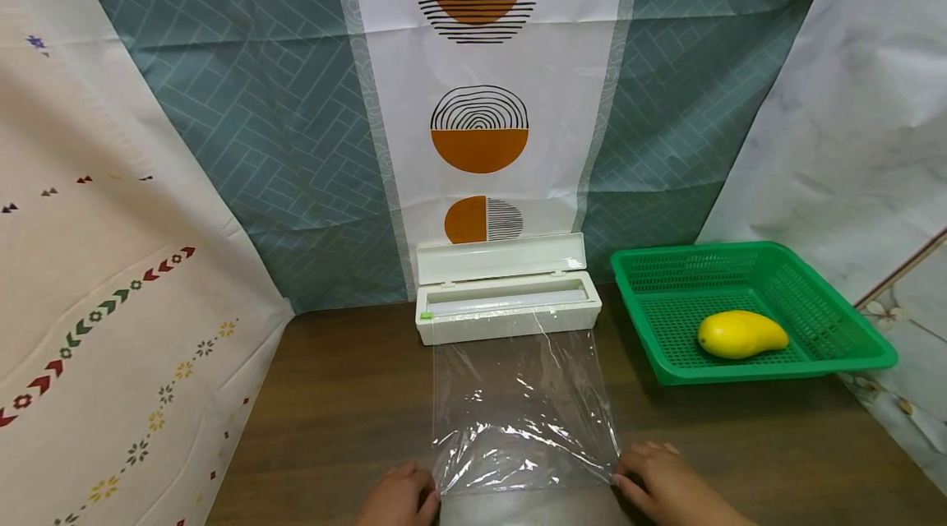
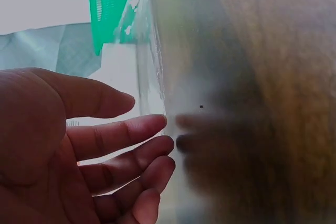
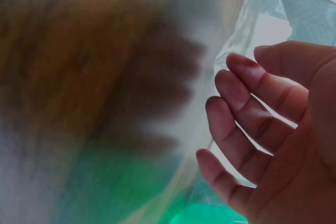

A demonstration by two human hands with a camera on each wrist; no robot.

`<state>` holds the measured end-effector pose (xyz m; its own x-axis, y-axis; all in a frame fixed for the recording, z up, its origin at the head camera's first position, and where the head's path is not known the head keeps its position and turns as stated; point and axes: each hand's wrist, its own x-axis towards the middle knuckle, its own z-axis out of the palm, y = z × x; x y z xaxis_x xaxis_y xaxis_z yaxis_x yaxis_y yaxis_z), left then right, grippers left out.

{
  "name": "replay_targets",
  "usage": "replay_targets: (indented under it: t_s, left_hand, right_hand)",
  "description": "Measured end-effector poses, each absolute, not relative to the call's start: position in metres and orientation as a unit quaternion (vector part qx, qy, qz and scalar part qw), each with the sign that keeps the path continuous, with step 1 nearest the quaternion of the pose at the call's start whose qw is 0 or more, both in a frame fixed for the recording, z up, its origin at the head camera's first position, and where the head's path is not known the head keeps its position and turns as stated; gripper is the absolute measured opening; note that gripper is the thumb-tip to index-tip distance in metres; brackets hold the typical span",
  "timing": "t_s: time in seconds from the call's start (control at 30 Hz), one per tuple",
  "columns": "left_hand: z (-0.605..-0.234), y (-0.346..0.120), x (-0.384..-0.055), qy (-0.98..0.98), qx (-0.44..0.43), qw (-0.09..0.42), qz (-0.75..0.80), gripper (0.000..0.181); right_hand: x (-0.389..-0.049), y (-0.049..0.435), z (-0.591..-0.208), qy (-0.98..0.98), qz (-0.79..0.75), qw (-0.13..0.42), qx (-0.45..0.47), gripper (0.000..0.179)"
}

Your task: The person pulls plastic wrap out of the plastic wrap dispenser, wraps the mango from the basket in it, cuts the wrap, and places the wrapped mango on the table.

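A white plastic wrap box (image 1: 510,325) stands at the back of the table, its lid (image 1: 501,260) raised and a roll (image 1: 510,302) inside. From its front a sheet of clear plastic wrap (image 1: 518,419) stretches toward me over the wood, shiny and creased near its front end. My left hand (image 1: 399,497) rests by the sheet's front left corner; in the left wrist view its thumb stands apart from the loosely bent fingers (image 2: 123,135). At the front right corner is my right hand (image 1: 662,483), fingertips (image 3: 236,62) touching the film's edge, thumb close above the index finger.
On the right a green plastic basket (image 1: 821,367) holds a yellow mango-shaped fruit (image 1: 742,334). Patterned cloths (image 1: 296,140) hang behind the brown wooden table (image 1: 333,403) and along both sides. A small green slider (image 1: 426,316) sits at the box's left front edge.
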<state>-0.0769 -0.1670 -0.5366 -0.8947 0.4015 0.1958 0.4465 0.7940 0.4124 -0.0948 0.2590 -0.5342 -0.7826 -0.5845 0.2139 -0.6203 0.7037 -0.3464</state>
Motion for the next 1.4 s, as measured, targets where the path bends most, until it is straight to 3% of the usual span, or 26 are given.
replay_targets:
  t_s: [0.2, 0.43, 0.63, 0.87, 1.03, 1.4]
  left_hand:
    - [-0.528, -0.165, -0.078, -0.950, -0.205, 0.032, -0.232, 0.015]
    - [-0.516, -0.157, -0.079, -0.952, -0.185, 0.037, -0.240, 0.010]
    - [-0.506, -0.151, -0.082, -0.952, -0.195, 0.069, -0.225, 0.024]
    - [-0.493, -0.146, -0.087, -0.950, -0.209, 0.087, -0.217, 0.030]
    - [-0.484, -0.138, -0.091, -0.942, -0.220, 0.130, -0.216, 0.028]
    - [-0.464, -0.121, -0.102, -0.928, -0.246, 0.150, -0.235, 0.026]
  right_hand:
    - [-0.095, 0.258, -0.528, -0.916, 0.202, 0.105, 0.330, 0.015]
    - [-0.095, 0.253, -0.516, -0.933, 0.194, 0.105, 0.285, 0.011]
    - [-0.098, 0.247, -0.509, -0.920, 0.210, 0.187, 0.272, 0.028]
    - [-0.105, 0.249, -0.502, -0.911, 0.213, 0.236, 0.263, 0.036]
    - [-0.110, 0.258, -0.494, -0.906, 0.223, 0.250, 0.257, 0.038]
    - [-0.127, 0.291, -0.479, -0.915, 0.205, 0.272, 0.215, 0.038]
